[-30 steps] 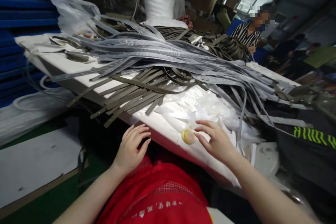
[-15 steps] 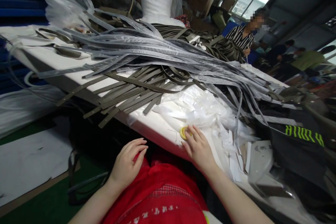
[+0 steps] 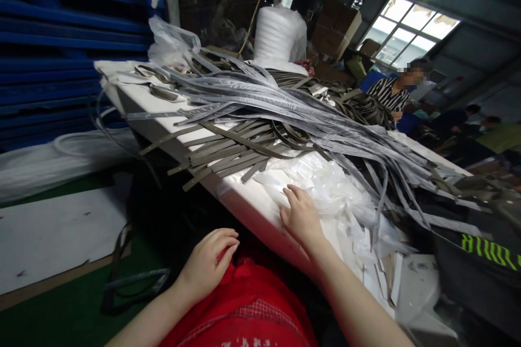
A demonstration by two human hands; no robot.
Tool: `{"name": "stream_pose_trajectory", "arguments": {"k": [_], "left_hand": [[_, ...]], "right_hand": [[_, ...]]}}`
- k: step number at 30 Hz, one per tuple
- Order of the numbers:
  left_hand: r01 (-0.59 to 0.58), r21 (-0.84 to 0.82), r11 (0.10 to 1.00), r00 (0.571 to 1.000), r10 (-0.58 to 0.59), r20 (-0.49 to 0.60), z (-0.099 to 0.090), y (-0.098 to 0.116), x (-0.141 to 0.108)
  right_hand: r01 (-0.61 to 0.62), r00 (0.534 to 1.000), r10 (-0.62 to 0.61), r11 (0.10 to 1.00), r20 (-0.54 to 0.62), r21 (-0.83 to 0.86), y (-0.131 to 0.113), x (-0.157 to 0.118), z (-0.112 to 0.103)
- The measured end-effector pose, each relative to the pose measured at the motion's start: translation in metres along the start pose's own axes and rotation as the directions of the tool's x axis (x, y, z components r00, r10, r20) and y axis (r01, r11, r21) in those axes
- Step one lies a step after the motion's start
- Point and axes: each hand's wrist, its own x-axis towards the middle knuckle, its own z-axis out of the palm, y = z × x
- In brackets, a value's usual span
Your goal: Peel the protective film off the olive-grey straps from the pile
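My left hand [image 3: 209, 263] hovers over the red clothing on my lap, loosely curved, with a gap between thumb and fingers and nothing in it. Thumb and fingers apart, my right hand [image 3: 302, 219] is at the near edge of the white table [image 3: 252, 200], beside crumpled white plastic film [image 3: 325, 179]. No object shows in it; the space under its palm is hidden. Beyond, dark olive straps [image 3: 232, 146] lie fanned out, some ends hanging over the edge. A long bundle of straps in clear plastic [image 3: 260, 95] lies across them.
A wrapped white roll [image 3: 274, 35] stands at the table's far side. Blue pallets [image 3: 73, 59] are stacked at left. A dark bag with yellow-green lettering [image 3: 468, 276] is at right. Beyond the table is a person in a striped top [image 3: 386, 92], with others further back.
The view has tilted up and turned left, showing more pallets. The small yellow roll that my right fingers touched is out of sight. My left hand remains over my lap.
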Motion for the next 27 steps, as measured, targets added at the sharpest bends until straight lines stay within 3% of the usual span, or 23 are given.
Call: {"name": "stream_pose_trajectory", "arguments": {"k": [5, 10, 17, 22, 25, 27], "left_hand": [[0.038, 0.015, 0.999, 0.998, -0.038, -0.049, -0.009, 0.002, -0.013], [0.059, 0.02, 0.998, 0.996, -0.058, -0.064, -0.011, -0.001, -0.02], [0.01, 0.028, 1.0, 1.0, -0.01, -0.027, -0.01, 0.001, -0.014], [-0.033, 0.066, 0.997, 0.997, 0.038, -0.069, -0.016, 0.006, 0.018], [-0.039, 0.147, 0.988, 0.986, 0.062, -0.157, -0.013, 0.012, 0.05], [-0.068, 0.195, 0.978, 0.978, 0.104, -0.18, -0.009, 0.018, 0.072]], "right_hand": [[-0.021, 0.988, 0.047, 0.984, 0.145, -0.175, -0.012, 0.029, 0.03], [0.03, 0.985, 0.004, 0.981, 0.171, -0.191, -0.01, 0.025, 0.023], [0.028, 0.998, -0.024, 0.998, 0.063, -0.061, -0.014, 0.017, -0.018], [-0.057, 0.969, 0.008, 0.979, 0.247, 0.195, -0.03, 0.006, -0.058], [0.009, 0.937, -0.133, 0.934, 0.324, 0.358, -0.05, -0.014, -0.088], [0.093, 0.874, -0.288, 0.89, 0.392, 0.447, -0.062, -0.03, -0.107]]}}
